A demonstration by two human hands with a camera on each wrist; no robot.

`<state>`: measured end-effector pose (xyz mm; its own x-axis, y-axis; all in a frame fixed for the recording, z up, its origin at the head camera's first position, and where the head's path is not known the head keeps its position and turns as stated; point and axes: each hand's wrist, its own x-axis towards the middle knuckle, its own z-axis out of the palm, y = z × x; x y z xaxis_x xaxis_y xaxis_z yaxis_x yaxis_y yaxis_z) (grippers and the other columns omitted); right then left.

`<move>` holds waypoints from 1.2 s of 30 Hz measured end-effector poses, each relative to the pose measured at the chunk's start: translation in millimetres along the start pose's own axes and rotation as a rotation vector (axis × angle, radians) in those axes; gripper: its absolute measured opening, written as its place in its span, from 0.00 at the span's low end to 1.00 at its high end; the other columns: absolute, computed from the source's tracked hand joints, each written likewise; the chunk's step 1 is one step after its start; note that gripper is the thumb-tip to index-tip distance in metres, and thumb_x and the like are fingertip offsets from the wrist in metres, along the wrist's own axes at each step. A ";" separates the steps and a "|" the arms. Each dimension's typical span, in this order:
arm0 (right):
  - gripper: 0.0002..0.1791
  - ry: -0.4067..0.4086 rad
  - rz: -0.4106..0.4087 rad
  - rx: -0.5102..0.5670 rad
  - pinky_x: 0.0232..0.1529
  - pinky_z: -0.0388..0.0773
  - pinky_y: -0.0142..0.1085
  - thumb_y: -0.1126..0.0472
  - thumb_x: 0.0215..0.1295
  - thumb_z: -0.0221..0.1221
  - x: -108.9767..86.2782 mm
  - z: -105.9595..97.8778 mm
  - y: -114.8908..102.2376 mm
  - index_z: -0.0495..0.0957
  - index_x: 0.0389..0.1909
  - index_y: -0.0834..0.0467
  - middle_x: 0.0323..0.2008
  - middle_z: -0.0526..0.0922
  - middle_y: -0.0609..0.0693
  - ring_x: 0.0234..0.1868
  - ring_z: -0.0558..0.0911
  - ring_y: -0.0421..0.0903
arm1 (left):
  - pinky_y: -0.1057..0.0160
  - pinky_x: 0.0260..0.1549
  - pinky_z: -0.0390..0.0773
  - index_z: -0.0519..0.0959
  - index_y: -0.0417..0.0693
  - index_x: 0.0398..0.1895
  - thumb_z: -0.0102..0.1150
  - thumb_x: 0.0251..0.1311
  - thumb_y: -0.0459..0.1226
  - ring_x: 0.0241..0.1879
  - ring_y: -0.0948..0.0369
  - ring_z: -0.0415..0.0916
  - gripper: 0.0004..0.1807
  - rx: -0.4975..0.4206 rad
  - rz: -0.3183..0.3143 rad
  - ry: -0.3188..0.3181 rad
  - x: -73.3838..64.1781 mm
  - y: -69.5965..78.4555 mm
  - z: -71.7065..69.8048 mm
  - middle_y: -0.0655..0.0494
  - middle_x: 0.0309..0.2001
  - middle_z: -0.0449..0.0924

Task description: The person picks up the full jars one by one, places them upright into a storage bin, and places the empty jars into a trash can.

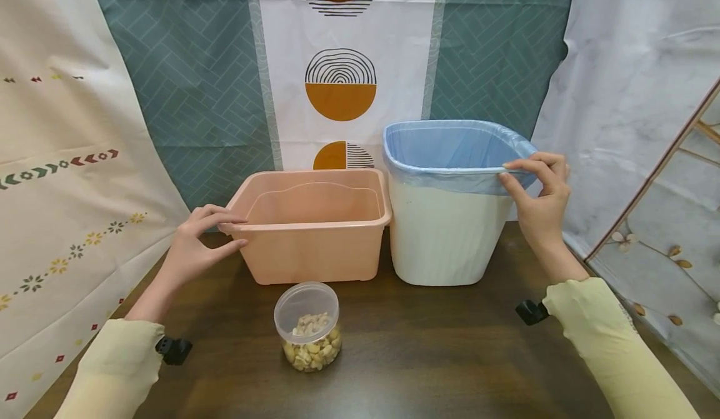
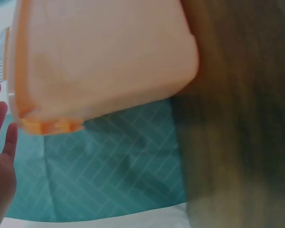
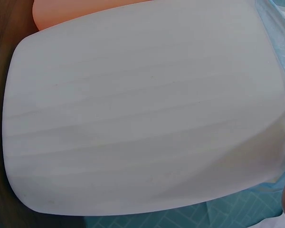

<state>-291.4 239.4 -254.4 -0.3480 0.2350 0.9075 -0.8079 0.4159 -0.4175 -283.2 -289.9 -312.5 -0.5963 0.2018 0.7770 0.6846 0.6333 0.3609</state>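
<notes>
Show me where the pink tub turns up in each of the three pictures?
Head view: the pink tub stands mid-table, left of the white bin, with the left hand at its left rim.
Left wrist view: the tub fills the upper left, seen from the side.
Right wrist view: only a sliver shows at the top left, behind the bin.
Shared landmark: the dark wooden table.

Pale yellow sleeves (image 1: 613, 338), black wrist mounts (image 1: 531, 312)

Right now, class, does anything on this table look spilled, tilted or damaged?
Nothing stands out. The pink tub, the white bin with its blue liner and the closed nut jar all stand upright on the table.
</notes>
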 end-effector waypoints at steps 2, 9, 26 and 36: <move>0.08 0.001 0.002 -0.001 0.57 0.56 0.30 0.73 0.56 0.65 0.1 -0.4 0.3 0.82 0.37 0.73 0.38 0.70 0.29 0.49 0.66 0.33 | 0.76 0.47 0.63 0.88 0.50 0.41 0.78 0.39 0.26 0.45 0.75 0.67 0.22 0.000 -0.017 0.002 -2.2 -3.4 2.3 0.57 0.39 0.81; 0.08 -0.001 -0.006 0.007 0.57 0.57 0.30 0.74 0.55 0.65 -0.5 -0.2 -0.3 0.82 0.37 0.74 0.38 0.71 0.30 0.49 0.66 0.33 | 0.78 0.48 0.63 0.87 0.38 0.36 0.75 0.38 0.19 0.44 0.73 0.68 0.18 -0.035 -0.055 0.070 -5.0 0.5 7.1 0.46 0.37 0.80; 0.08 -0.005 -0.030 0.007 0.57 0.57 0.30 0.72 0.56 0.65 1.8 -0.9 -2.1 0.82 0.36 0.73 0.39 0.71 0.30 0.50 0.66 0.33 | 0.69 0.41 0.57 0.87 0.34 0.35 0.71 0.45 0.20 0.42 0.72 0.63 0.11 -0.044 -0.110 0.106 -1.0 17.5 13.9 0.45 0.38 0.79; 0.09 -0.024 -0.010 -0.017 0.57 0.57 0.30 0.74 0.56 0.65 1.4 -2.3 -2.0 0.82 0.37 0.74 0.38 0.71 0.30 0.50 0.67 0.32 | 0.68 0.42 0.58 0.87 0.36 0.35 0.72 0.45 0.20 0.43 0.70 0.64 0.12 -0.049 -0.112 0.111 -4.8 0.8 17.9 0.44 0.40 0.79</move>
<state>-289.1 240.9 -252.4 -0.3513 0.2094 0.9125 -0.8034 0.4330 -0.4087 -287.3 -277.0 -325.2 -0.6220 0.0466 0.7816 0.6375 0.6097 0.4709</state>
